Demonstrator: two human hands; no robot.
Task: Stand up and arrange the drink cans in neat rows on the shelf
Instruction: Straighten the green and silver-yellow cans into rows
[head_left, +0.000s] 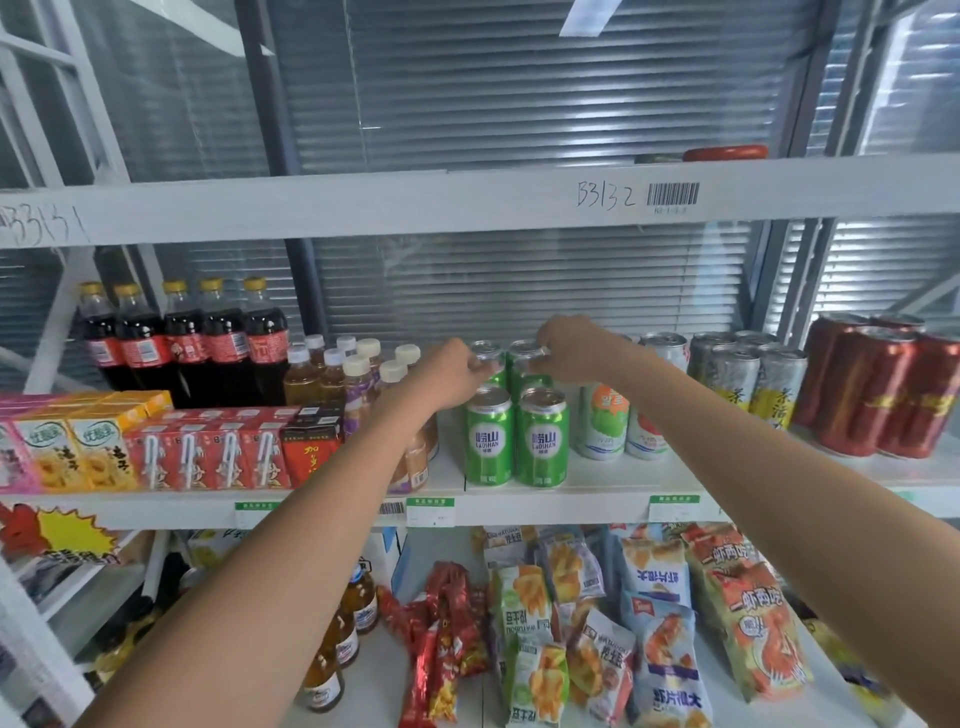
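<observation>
While reaching over the two front green cans (515, 439), both hands working the back of the same block on the middle shelf (597, 501). Standing upright in two short files, all of those green cans, labels facing out at the front. Left hand (451, 375) closed over the rim of the rear green can (488, 353) in the left file, fingers curled down around its top. Right hand (569, 348) gripping the top of the neighbouring rear can (524, 351) in the right file, fingers (540, 352) bent over the lid; whether pinching the pull tab or the rim, impossible to tell.

Just right of the green cans, two white cans with orange and green print (602, 421), upright. Further right, a cluster of silver-and-yellow tall cans (748, 379), then a block of red cans (878, 395) at the shelf's far end. Left of the green cans, small bottles with white caps (332, 374), partly hidden behind the left forearm. Beyond them, dark cola bottles with yellow caps (182, 343) at the back and red and yellow drink cartons (156, 452) along the front edge. Below the green cans, on the lower shelf, snack bags (660, 634) lying loose. Above, a white shelf rail marked B3132 beside a barcode (672, 194).
</observation>
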